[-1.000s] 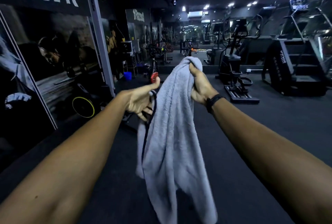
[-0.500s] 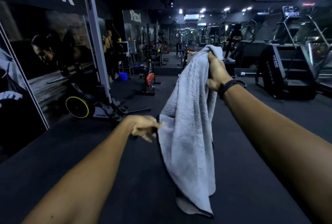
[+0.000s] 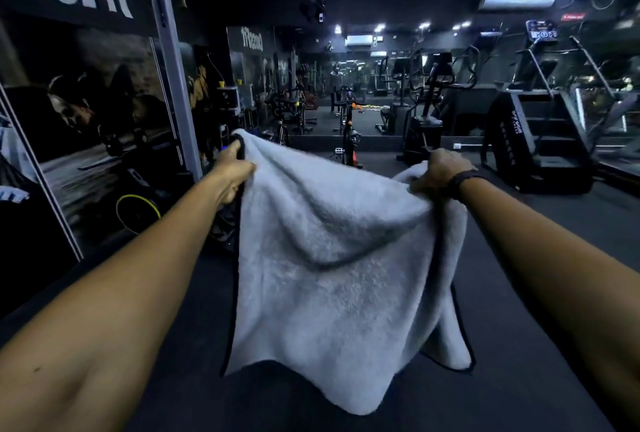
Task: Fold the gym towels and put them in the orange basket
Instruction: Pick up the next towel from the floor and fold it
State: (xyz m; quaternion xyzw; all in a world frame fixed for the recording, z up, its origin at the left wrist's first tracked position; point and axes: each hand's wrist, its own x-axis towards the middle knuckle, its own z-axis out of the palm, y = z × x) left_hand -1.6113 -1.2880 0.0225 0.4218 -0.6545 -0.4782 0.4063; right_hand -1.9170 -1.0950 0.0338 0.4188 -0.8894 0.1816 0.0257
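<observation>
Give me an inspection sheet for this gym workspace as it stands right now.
Surface: dark floor, bare where visible.
Job's things: one grey towel with dark edging, held up spread, sagging in the middle; orange basket nothing seen.
Clutter: small orange and yellow items far back on the floor, too small to identify.
Hands: left hand grips the towel's upper left corner; right hand grips the upper right edge; dark wristband on the right wrist.
Cables: nothing seen.
Surroundings: wall poster on the left, exercise bike ahead, stair machine on the right, ceiling lights on.
</observation>
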